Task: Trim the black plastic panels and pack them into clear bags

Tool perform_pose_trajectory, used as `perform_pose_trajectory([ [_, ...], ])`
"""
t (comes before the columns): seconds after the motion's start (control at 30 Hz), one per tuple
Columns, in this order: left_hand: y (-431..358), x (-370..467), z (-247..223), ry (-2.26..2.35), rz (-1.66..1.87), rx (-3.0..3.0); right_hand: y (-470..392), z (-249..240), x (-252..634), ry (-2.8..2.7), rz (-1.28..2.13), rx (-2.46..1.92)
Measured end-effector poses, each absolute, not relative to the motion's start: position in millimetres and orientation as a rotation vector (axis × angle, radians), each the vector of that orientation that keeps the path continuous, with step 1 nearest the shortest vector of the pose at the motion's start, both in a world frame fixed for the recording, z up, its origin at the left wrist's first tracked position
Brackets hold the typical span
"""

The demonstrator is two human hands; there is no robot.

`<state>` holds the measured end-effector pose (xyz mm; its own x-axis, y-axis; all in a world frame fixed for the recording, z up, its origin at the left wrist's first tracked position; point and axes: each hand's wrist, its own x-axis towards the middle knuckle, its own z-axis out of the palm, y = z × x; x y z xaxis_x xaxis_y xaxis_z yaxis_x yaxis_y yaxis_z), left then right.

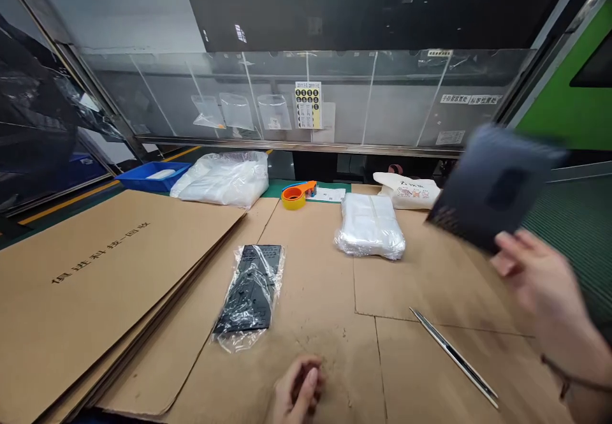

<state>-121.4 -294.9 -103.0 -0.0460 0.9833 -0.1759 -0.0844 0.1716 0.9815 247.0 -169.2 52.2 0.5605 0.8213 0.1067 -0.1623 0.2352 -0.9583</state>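
My right hand (540,277) grips the lower corner of a dark flat rectangular panel (492,188), raised at the right and blurred by motion. A darker rounded rectangle shows on its face. Near the table's front edge, my left hand (299,389) is loosely closed, fingers curled in, with nothing visible in it. Beyond that hand, to the left, a similar black panel (253,290) lies in a clear plastic bag. Metal tweezers (454,357) rest on the cardboard below the raised panel. A stack of clear plastic bags (370,226) lies towards the back.
Stacked cardboard sheets (109,258) cover the left side. Along the back are a blue tray (153,175), a white plastic bundle (224,178), an orange tape dispenser (296,194) and a white printed pouch (408,191). A clear pocketed panel (339,99) hangs behind.
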Motion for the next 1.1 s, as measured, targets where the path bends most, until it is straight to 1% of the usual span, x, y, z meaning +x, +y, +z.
perform_pose_trajectory([
  [0.07,-284.1,-113.3,-90.8,1.085,1.164,0.801,-207.6,15.8,191.6,-0.802,0.990,-1.210],
  [0.13,-274.1,-102.6,-80.7,0.931,1.150,0.639,-242.3,-15.6,151.1,-1.073,1.398,-1.225],
  [0.2,-265.9,-92.3,-74.1,0.862,1.163,0.499,-266.7,-37.3,134.1,-1.309,1.663,-1.189],
  [0.23,-262.6,-88.5,-72.3,0.860,1.182,0.439,-273.5,-44.8,135.3,-1.429,1.718,-1.182],
  [0.27,-260.0,-86.0,-71.5,0.860,1.199,0.385,-276.3,-51.1,142.3,-1.528,1.684,-1.214],
  [0.3,-258.1,-84.8,-71.8,0.853,1.211,0.337,-275.7,-56.8,154.3,-1.611,1.566,-1.288],
  [0.33,-256.8,-85.1,-72.9,0.831,1.214,0.292,-272.3,-62.8,169.6,-1.662,1.367,-1.414],
  [0.4,-255.5,-88.9,-76.9,0.749,1.192,0.201,-261.2,-76.6,203.5,-1.669,0.806,-1.711],
  [0.43,-255.3,-91.7,-79.2,0.712,1.179,0.153,-255.7,-84.1,218.6,-1.672,0.590,-1.827],
  [0.47,-255.2,-94.7,-81.4,0.684,1.167,0.106,-251.3,-91.3,230.4,-1.676,0.477,-1.899],
  [0.53,-254.8,-99.6,-84.1,0.655,1.148,0.030,-247.4,-101.3,241.1,-1.707,0.481,-1.933],
  [0.6,-254.2,-101.7,-83.9,0.654,1.140,-0.016,-249.2,-101.1,233.8,-1.723,0.624,-1.858],
  [0.73,-252.6,-99.0,-76.3,0.716,1.143,-0.054,-256.9,-67.8,184.4,-1.533,1.051,-1.598],
  [0.8,-252.2,-96.9,-72.0,0.734,1.140,-0.050,-255.5,-44.3,154.3,-1.591,1.185,-1.455],
  [0.83,-252.1,-96.2,-70.3,0.732,1.138,-0.043,-252.8,-33.8,140.2,-1.696,1.182,-1.378],
  [0.93,-252.5,-95.8,-68.3,0.698,1.132,-0.005,-238.5,-13.6,106.5,-1.972,1.023,-1.172],
  [1.1,-253.9,-99.2,-74.2,0.631,1.098,0.053,-213.7,-11.4,84.7,-2.156,0.815,-1.141],
])
